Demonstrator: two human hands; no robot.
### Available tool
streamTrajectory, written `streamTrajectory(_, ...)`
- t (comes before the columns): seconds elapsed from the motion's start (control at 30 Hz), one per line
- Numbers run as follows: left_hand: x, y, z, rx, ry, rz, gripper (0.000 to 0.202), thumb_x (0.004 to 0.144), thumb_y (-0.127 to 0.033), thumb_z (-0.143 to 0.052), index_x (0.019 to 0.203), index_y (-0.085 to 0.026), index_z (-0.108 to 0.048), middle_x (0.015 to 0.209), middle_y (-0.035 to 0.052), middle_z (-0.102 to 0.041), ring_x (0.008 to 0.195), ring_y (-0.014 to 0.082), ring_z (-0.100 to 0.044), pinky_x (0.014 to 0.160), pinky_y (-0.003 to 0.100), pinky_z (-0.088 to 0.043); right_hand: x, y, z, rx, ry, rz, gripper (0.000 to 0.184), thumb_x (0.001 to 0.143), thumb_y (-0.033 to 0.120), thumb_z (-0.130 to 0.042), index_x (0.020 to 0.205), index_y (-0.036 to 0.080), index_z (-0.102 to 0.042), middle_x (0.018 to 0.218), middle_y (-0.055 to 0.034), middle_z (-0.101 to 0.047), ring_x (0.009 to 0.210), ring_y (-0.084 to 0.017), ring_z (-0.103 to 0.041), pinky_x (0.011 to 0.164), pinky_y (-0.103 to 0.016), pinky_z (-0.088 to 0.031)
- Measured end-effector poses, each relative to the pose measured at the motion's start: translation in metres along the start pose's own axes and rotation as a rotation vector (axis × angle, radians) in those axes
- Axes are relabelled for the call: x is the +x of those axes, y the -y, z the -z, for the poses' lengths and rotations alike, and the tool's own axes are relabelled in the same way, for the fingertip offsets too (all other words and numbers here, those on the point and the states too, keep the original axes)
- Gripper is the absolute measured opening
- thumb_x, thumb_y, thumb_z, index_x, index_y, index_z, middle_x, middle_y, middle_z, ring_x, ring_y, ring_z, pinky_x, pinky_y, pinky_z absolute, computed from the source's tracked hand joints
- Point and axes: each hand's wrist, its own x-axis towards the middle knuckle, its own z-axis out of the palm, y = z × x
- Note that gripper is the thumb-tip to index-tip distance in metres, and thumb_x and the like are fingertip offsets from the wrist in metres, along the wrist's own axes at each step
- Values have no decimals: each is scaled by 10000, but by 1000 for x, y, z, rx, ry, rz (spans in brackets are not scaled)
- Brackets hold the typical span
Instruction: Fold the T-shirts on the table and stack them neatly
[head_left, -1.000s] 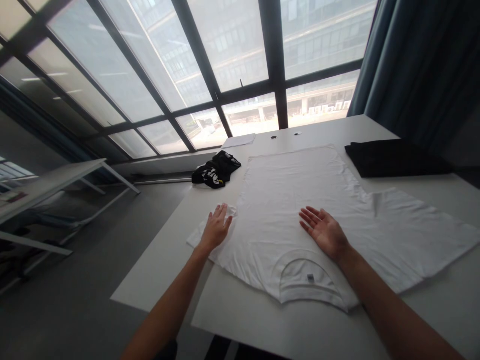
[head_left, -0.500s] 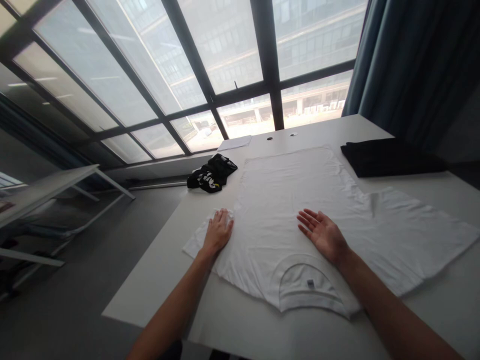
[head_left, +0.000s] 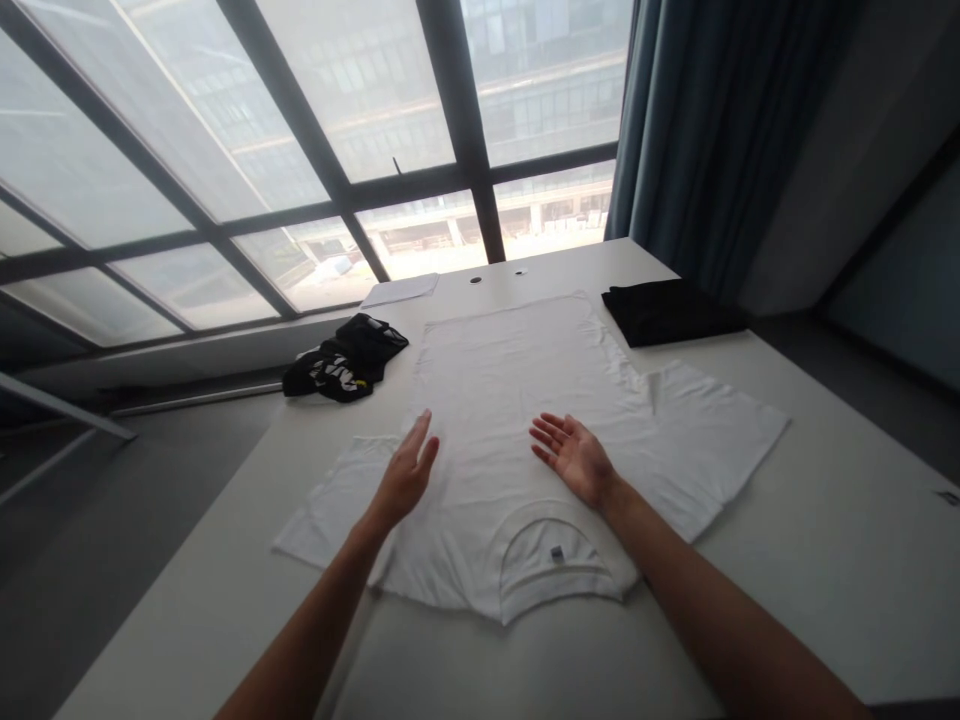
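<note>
A white T-shirt (head_left: pixel 502 400) lies spread flat on the white table (head_left: pixel 810 560), its collar and label toward me and both sleeves out to the sides. My left hand (head_left: pixel 406 470) is open with straight fingers, over the shirt's left shoulder near the sleeve. My right hand (head_left: pixel 571 455) is open too, palm turned up and inward, fingers apart, over the chest area right of centre. Neither hand holds anything.
A folded black garment (head_left: pixel 667 312) lies at the table's far right. A crumpled black garment with white print (head_left: pixel 345 360) sits at the far left edge. A sheet of paper (head_left: pixel 401 290) lies near the window. Dark curtains hang at the right.
My left hand has lifted off the left sleeve and shifted inward toward the shirt's body. The view has swung to the right. My right hand has hardly moved on the shirt.
</note>
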Motion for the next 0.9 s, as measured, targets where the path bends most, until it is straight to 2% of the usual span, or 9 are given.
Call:
streamTrajectory(0.07,0,-36,-19,-381,59,37,684,978,-598,-423,1501,-159,-452,1574,138,-410,1481,272,-334,1226,463,-235,1,-1,1,7,10,7,277,1004,319,-442,1060,190,-681,1178,-100,-705,1085,-204,-678,908,-362,-563)
streamTrajectory(0.13,2,-68,-38,-797,159,125,601,996,-543,-409,1459,-171,-507,1554,133,-443,1440,293,-407,1189,473,-323,3,-2,2,9,23,15,276,1000,330,-456,1079,186,-677,1214,-108,-691,1103,-207,-670,932,-369,-552)
streamTrajectory(0.2,6,-89,-54,-1107,252,226,567,1017,-493,-340,1424,-153,-542,1532,142,-470,1406,301,-456,1166,485,-366,3,-2,2,11,36,21,279,998,337,-462,1103,184,-671,1249,-116,-676,1119,-206,-664,955,-374,-541)
streamTrajectory(0.27,11,-99,-66,-1323,293,321,563,1024,-451,-297,1405,-124,-552,1514,153,-491,1390,290,-478,1169,474,-372,3,-2,2,17,49,28,286,997,342,-463,1130,186,-663,1268,-118,-667,1139,-207,-655,975,-383,-531)
streamTrajectory(0.33,16,-98,-74,-1479,288,415,552,1021,-417,-308,1419,-107,-531,1506,162,-499,1386,270,-485,1170,447,-384,2,-2,2,27,52,34,285,997,344,-465,1151,197,-655,1271,-108,-668,1161,-205,-645,993,-393,-522)
streamTrajectory(0.47,17,-80,-82,-1700,235,578,524,1013,-331,-352,1472,-103,-463,1502,190,-495,1376,261,-499,1106,439,-467,4,-3,2,40,42,39,280,992,346,-471,1155,204,-649,1313,-96,-646,1200,-203,-626,1018,-398,-507)
streamTrajectory(0.63,12,-69,-82,-1892,182,626,514,1025,-314,-348,1504,-146,-431,1518,194,-472,1379,296,-490,1049,486,-512,6,-4,3,40,42,44,293,973,350,-504,1182,197,-642,1332,-110,-632,1229,-213,-607,1027,-413,-497)
streamTrajectory(0.9,14,-69,-81,-1987,121,710,529,1017,-350,-386,1514,-173,-429,1507,191,-487,1381,315,-482,1016,513,-533,3,-2,2,34,38,55,299,954,336,-529,1176,178,-654,1363,-125,-610,1225,-227,-608,1021,-416,-496)
